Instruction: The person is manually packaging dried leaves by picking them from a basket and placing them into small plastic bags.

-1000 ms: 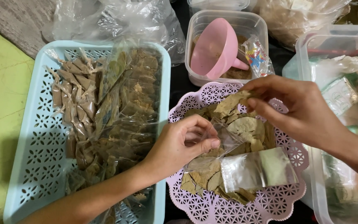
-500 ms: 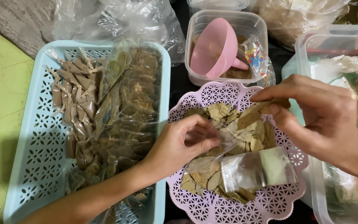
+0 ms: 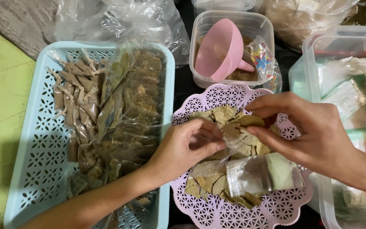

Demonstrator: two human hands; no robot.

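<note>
the blue basket (image 3: 30, 140) takes up the left side, a long perforated tray filled with small clear packets (image 3: 106, 118) of brown spice and dried leaves. at the right edge stands a clear tub (image 3: 314, 55) with wrapped goods inside, partly out of view. behind the middle sits a clear box (image 3: 234, 21) holding brown powder and a pink funnel (image 3: 221, 48) lying on its side, with a printed plastic wrapper (image 3: 265, 63) leaning on the box's right wall. crumpled clear bags (image 3: 119, 21) lie along the top.

in front of the box is the lilac plate (image 3: 234, 212), lacy and round, with a heap of dried leaves (image 3: 217, 182) on it and a stack of small empty bags (image 3: 261, 174) lying on the heap's right part.

the right hand (image 3: 314, 131) hovers over the plate, thumb and fingers pinched narrowly on one leaf (image 3: 248, 121). the left hand (image 3: 187, 146) reaches in over the basket's near corner, its fingers curled closed around the mouth of a thin clear bag (image 3: 229, 142), which is hard to make out against the heap. the leaf sits just at that bag's opening, above the plate's centre, between the two hands.
</note>
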